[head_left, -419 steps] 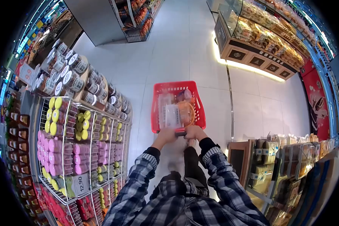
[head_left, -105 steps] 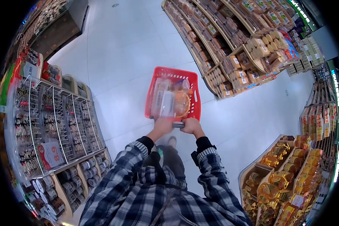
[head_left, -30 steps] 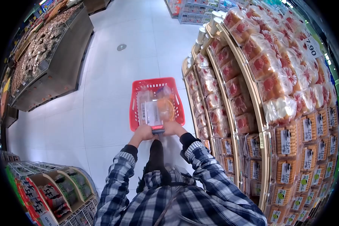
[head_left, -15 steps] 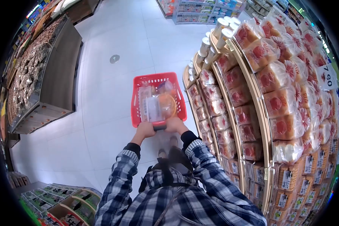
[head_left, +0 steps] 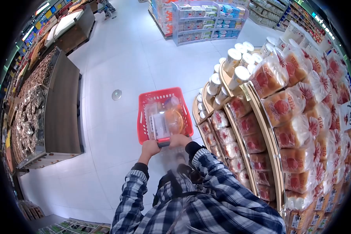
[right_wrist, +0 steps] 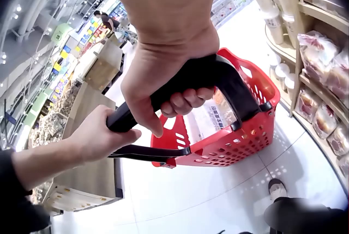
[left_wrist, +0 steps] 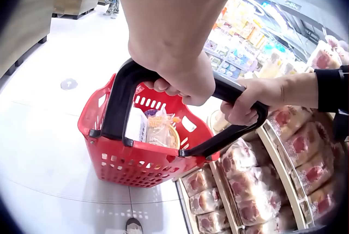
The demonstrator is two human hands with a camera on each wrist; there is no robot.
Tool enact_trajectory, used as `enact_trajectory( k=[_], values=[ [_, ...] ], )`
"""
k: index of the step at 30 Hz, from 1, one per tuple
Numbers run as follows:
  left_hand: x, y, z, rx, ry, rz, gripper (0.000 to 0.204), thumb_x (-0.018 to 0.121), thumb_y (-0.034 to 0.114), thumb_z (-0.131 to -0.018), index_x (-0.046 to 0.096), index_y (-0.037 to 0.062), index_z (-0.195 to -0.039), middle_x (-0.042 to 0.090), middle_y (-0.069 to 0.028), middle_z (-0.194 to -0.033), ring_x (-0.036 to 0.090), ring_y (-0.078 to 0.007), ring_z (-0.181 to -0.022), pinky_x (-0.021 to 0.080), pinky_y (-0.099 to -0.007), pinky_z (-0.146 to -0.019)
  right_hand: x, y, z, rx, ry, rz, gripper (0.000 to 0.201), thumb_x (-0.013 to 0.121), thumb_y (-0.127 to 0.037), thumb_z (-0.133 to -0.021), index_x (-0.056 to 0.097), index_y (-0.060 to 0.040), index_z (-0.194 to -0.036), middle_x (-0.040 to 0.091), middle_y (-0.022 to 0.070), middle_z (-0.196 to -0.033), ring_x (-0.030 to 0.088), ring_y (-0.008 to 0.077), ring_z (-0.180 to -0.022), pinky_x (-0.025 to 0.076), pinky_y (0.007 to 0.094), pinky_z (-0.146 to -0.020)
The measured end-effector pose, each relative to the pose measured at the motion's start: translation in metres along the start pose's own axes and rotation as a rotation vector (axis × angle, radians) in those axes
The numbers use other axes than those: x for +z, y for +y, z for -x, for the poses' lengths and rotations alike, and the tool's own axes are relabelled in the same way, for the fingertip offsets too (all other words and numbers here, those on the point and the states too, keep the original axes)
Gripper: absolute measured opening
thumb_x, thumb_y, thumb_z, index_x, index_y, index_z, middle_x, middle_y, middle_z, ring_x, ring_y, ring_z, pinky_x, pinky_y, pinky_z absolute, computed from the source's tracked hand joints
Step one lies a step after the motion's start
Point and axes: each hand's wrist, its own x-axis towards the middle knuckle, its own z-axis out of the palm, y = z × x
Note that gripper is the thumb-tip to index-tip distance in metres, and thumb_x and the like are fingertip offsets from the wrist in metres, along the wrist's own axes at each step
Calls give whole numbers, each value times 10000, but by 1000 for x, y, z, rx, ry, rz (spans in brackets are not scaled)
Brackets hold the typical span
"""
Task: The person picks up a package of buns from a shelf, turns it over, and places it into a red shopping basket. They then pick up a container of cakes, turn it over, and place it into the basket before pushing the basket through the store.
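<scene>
A red plastic shopping basket (head_left: pixel 140 124) with a black handle (left_wrist: pixel 117 98) is in front of the person. My left hand (head_left: pixel 151 148) curls its fingers round the left part of the handle. Beside it, my right hand (head_left: pixel 179 140) grips the same bar, with its thumb wrapped over in the right wrist view. Inside the basket lie a clear plastic package with a white label (head_left: pixel 160 124), a round orange-rimmed container (head_left: pixel 175 121) and other wrapped goods. The basket's front wall (right_wrist: pixel 218 149) shows rows of holes.
Close on the right, a curved shelf (head_left: pixel 267 128) bears bagged bread (head_left: pixel 296 146) and white canisters (head_left: pixel 240 76). A dark-sided bin (head_left: pixel 62 113) of small goods stands left. Ahead is a clear display rack (head_left: pixel 206 23). The pale floor carries a round metal disc (head_left: pixel 116 94).
The basket has travelled from an aisle of jars and bottles past biscuit shelves to the bagged bread. Lately the floor disc and the bread shelf come nearer. Both hands keep gripping the handle.
</scene>
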Motion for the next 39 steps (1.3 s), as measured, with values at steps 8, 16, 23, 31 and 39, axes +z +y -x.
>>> enact_trajectory(
  k=[8,16,23,31,39],
  values=[
    [-46,-33,-123,77,-61,-35,243,587,322,-630,665,102,-699,629,-126,-679,619,-290,-656,497,-400,-625,-84,27,-73,55,156,59,405,597,-367,-609,648,-9,-791,630,187,-781,614,326,-749,484,410,-693],
    [-91,-76,-257,184,-35,-52,277,613,314,-592,672,76,-721,633,-144,-698,626,-290,-682,501,-392,-635,-163,66,-170,83,289,-33,416,606,-402,-599,664,-28,-771,636,173,-748,625,312,-719,496,400,-677],
    [-138,-103,-369,328,-43,-83,271,619,324,-604,673,76,-697,632,-146,-693,626,-294,-677,498,-396,-631,-252,69,-217,233,352,-22,373,605,-362,-594,670,-41,-773,637,167,-751,626,307,-729,493,401,-693],
    [-182,-117,-483,409,-60,-108,270,609,342,-631,674,88,-692,634,-139,-694,623,-295,-665,493,-400,-618,-319,103,-282,275,442,-110,380,589,-358,-603,651,-43,-807,628,179,-778,616,325,-739,490,408,-691],
    [-222,-109,-609,518,-39,-160,220,596,323,-634,673,124,-689,627,-110,-670,612,-290,-620,492,-401,-608,-416,152,-331,305,442,-175,378,578,-352,-614,661,-14,-760,625,189,-740,618,329,-725,491,400,-683]
  ],
)
